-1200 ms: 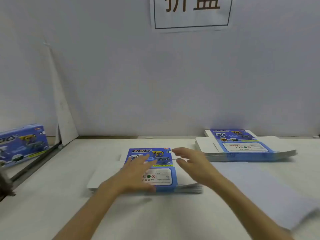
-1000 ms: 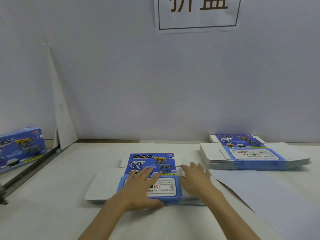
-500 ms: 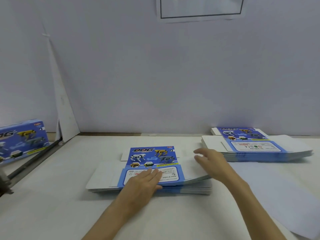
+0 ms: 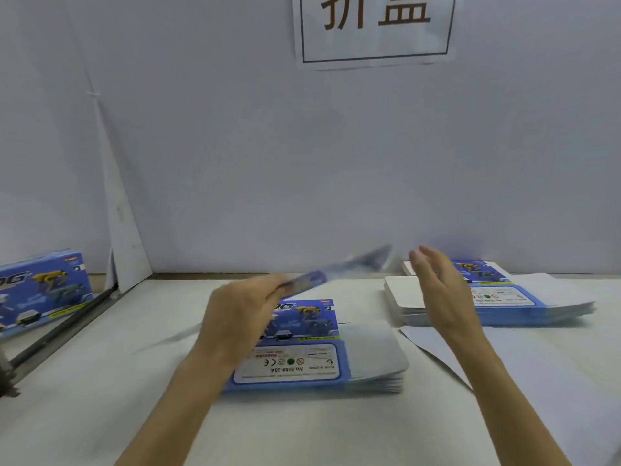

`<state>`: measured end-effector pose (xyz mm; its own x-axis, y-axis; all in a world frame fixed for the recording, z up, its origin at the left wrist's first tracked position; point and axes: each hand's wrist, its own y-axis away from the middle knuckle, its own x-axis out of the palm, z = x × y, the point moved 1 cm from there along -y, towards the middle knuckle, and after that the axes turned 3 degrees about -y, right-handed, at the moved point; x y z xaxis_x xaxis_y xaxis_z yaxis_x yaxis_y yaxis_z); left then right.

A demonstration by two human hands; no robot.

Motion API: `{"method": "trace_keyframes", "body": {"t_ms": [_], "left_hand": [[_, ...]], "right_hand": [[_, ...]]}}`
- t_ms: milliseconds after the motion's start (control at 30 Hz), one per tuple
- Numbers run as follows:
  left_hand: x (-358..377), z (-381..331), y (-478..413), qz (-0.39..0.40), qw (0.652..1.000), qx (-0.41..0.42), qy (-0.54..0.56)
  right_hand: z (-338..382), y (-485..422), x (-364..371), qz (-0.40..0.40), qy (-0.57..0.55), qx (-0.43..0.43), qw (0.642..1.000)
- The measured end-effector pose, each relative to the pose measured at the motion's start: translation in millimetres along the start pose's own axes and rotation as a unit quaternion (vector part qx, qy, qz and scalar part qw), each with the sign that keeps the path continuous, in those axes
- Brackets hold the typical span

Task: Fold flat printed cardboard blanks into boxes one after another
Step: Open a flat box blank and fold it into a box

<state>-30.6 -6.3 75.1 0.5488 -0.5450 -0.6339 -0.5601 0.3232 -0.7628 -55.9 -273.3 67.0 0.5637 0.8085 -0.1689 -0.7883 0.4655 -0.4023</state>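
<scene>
Blank (image 4: pixel 339 269) held over near stack (image 4: pixel 302 368)

Left hand (image 4: pixel 242 317) grips one printed blank by its near left end, fingers curled round the edge. The blank is in the air, tilted, with its free end up and to the right, and it is blurred, so its print cannot be read. Right hand (image 4: pixel 437 287) is raised just beside that free end, palm turned left, fingers straight and a little apart, holding nothing. Whether it touches the blank I cannot tell.

Below the left hand, the near stack of flat blanks lies in the middle of the tabletop (image 4: pixel 100 415), blue printed panel up, with a white flap showing on its right. A far stack (image 4: pixel 524 301) of the same blanks lies to the right, near the wall (image 4: pixel 302 163), partly behind the right hand. A white sheet (image 4: pixel 537 364) lies flat on the tabletop between the two stacks and runs toward the near right.

At the far left stands a folded blue box (image 4: pixel 40 290), beyond a dark bar (image 4: pixel 60 331) along the tabletop's left edge. A white card (image 4: pixel 124 230) leans in the left corner. A sign (image 4: pixel 373 28) with two large characters hangs on the wall above.
</scene>
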Motion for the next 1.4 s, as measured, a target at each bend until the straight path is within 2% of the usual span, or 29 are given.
{"method": "trace_keyframes", "body": {"t_ms": [67,167,233,300,400,500,633,733,800,867,933,1067,1133,1200,1267,1400], "left_hand": [[-22.7,-6.2,-26.0,-0.126,0.99,-0.031,0.061],[-35.4,-21.6,-43.7,-0.195,0.949,-0.114,0.218],[-29.2,-30.9,-44.5,-0.172,0.908,-0.182,0.335],[-14.4,-36.4,-39.0,-0.126,0.87,-0.243,0.41],[6.2,-33.6,-28.9,-0.081,0.824,-0.297,0.476],[15.1,-23.9,-21.3,-0.056,0.8,-0.334,0.495],[20.8,-17.5,-14.0,-0.024,0.788,-0.373,0.489],[30.7,-27.7,-11.0,0.016,0.805,-0.339,0.488],[34.8,-33.4,-9.2,0.044,0.809,-0.323,0.489],[34.2,-32.0,-8.4,0.07,0.794,-0.328,0.508],[27.4,-24.8,-9.3,0.085,0.773,-0.35,0.523],[14.4,-10.3,-11.7,0.123,0.743,-0.346,0.56],[14.7,-7.2,-10.1,0.129,0.761,-0.368,0.518],[18.2,-5.3,-7.8,0.081,0.781,-0.396,0.476],[18.0,-5.3,-7.2,0.04,0.778,-0.402,0.481],[13.4,-5.8,-9.0,0.045,0.765,-0.366,0.528]], "right_hand": [[16.3,1.3,-1.5,-0.016,-0.111,0.001,0.994],[30.2,8.0,5.3,0.045,-0.092,-0.025,0.994],[32.9,10.5,12.9,0.085,-0.11,-0.014,0.99],[34.3,12.1,17.2,0.08,-0.135,-0.002,0.988],[36.0,15.2,21.8,0.073,-0.162,-0.028,0.984],[35.1,19.7,27.6,0.11,-0.189,-0.032,0.975],[33.9,21.7,36.6,0.148,-0.194,0.002,0.97],[38.6,36.3,53.9,0.237,-0.238,0.042,0.941],[40.8,42.1,62.9,0.266,-0.211,0.047,0.939],[43.5,37.9,58.3,0.252,-0.169,0.032,0.952],[43.1,28.9,44.1,0.249,-0.184,0.019,0.951],[31.6,23.0,22.3,0.251,-0.255,0.096,0.929],[26.1,23.3,20.7,0.234,-0.237,0.139,0.933],[25.2,23.6,20.4,0.225,-0.232,0.156,0.933],[29.4,22.2,19.1,0.22,-0.243,0.129,0.936],[32.0,20.9,16.1,0.203,-0.241,0.098,0.944]]}}
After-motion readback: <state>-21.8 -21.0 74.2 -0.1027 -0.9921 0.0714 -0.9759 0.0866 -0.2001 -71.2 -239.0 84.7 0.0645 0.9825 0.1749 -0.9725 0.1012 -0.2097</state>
